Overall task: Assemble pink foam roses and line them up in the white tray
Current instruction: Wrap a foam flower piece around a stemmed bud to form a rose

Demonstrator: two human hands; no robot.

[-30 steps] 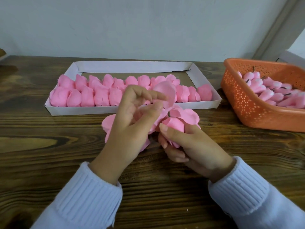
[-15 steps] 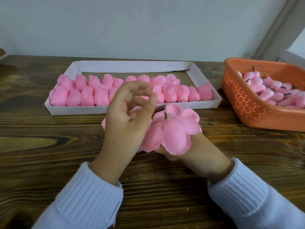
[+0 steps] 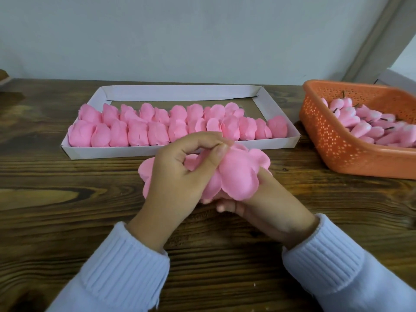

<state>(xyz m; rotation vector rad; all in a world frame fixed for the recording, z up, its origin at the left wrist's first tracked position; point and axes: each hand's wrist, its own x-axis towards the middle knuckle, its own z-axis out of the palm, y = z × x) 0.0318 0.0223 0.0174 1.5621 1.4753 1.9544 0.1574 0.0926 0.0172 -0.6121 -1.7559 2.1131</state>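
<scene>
Before one white tray (image 3: pixel 180 93) holding two rows of roses (image 3: pixel 139 134), the left hand (image 3: pixel 177 179) pinches a petal sheet (image 3: pixel 239 175) gripped underneath by the right hand (image 3: pixel 261 207); one orange basket (image 3: pixel 326 136) of buds (image 3: pixel 360 125) stands right.

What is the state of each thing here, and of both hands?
white tray: partly filled, two rows of finished roses
orange basket: holds pink buds with dark stems
foam rose: unfinished, petals spread open
left hand: pinches its petals
right hand: grips it from below
</scene>
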